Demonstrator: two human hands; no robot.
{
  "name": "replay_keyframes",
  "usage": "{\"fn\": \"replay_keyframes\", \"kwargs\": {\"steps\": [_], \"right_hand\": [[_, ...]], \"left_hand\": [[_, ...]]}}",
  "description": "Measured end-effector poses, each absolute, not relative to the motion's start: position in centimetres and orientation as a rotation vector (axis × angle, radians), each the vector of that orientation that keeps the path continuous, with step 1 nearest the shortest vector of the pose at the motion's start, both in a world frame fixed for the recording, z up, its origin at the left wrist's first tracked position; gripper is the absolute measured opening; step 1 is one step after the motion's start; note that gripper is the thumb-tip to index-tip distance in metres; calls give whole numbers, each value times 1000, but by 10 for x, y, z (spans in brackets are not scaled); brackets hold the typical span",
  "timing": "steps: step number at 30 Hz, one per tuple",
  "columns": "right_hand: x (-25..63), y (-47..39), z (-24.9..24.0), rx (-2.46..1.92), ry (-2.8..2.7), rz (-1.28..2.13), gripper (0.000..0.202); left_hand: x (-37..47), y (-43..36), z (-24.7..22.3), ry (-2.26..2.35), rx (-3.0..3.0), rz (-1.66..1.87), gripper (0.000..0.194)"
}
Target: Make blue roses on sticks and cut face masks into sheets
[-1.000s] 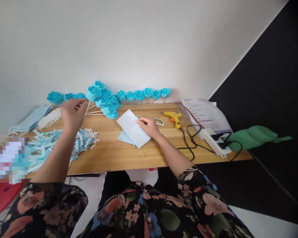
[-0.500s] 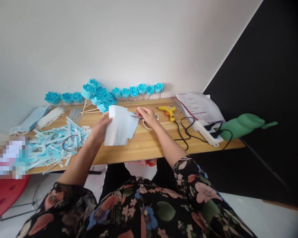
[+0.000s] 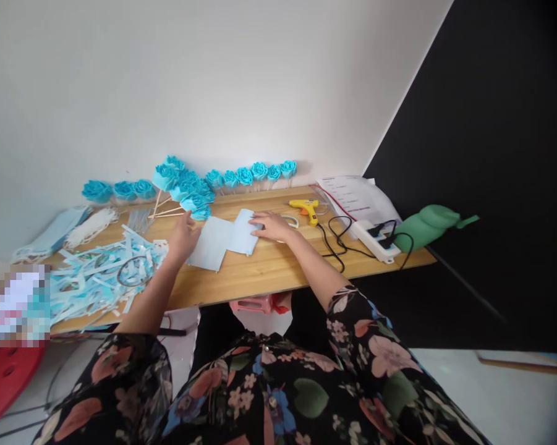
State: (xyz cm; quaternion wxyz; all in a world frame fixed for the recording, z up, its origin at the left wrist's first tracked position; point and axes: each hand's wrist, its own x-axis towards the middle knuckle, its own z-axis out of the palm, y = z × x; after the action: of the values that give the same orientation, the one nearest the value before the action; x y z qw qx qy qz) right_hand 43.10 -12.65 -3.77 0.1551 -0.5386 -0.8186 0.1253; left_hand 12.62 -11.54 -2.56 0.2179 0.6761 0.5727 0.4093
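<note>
Two pale blue fabric pieces lie side by side on the wooden table: the left piece (image 3: 211, 244) and the right piece (image 3: 242, 232), whose edges meet or overlap. My left hand (image 3: 184, 239) is at the left piece's upper left edge, fingers apart and holding nothing that I can see. Over the right piece's edge rests my right hand (image 3: 271, 226), its fingers spread and touching the fabric. White looped handles (image 3: 291, 221), seemingly of scissors, show just behind that wrist; the blades are hidden.
Blue fabric roses (image 3: 185, 182) on sticks line the wall. Cut strips (image 3: 106, 272) are heaped at left, near folded face masks (image 3: 55, 232). A yellow glue gun (image 3: 306, 209), its black cord, a power strip (image 3: 375, 240) and a green bag (image 3: 429, 225) occupy the right side.
The left fabric piece has gone from my left hand down onto the table. My right hand has left the scissors and spread onto the right piece. The view has shifted slightly.
</note>
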Motion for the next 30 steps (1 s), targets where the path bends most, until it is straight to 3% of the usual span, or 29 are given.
{"fn": "replay_keyframes", "kwargs": {"steps": [3, 9, 13, 17, 26, 30], "right_hand": [[449, -145, -28, -1548, -2240, 267, 48], [468, -183, -27, -1880, -2250, 120, 41], [466, -185, -28, -2186, -2035, -12, 42], [452, -177, -20, -2197, -2025, -127, 39], [412, -144, -15, -2270, -2019, 111, 55], [413, -131, -19, -2288, -1928, 273, 42]], "left_hand": [[143, -124, -27, 1407, 2376, 1127, 48], [183, -127, -50, 914, 2708, 524, 26], [207, -137, -59, 899, 2772, 465, 30], [217, -149, -58, 890, 2745, 459, 32], [179, -151, -77, 1068, 2721, 593, 56], [156, -140, -85, 1142, 2701, 434, 65]]}}
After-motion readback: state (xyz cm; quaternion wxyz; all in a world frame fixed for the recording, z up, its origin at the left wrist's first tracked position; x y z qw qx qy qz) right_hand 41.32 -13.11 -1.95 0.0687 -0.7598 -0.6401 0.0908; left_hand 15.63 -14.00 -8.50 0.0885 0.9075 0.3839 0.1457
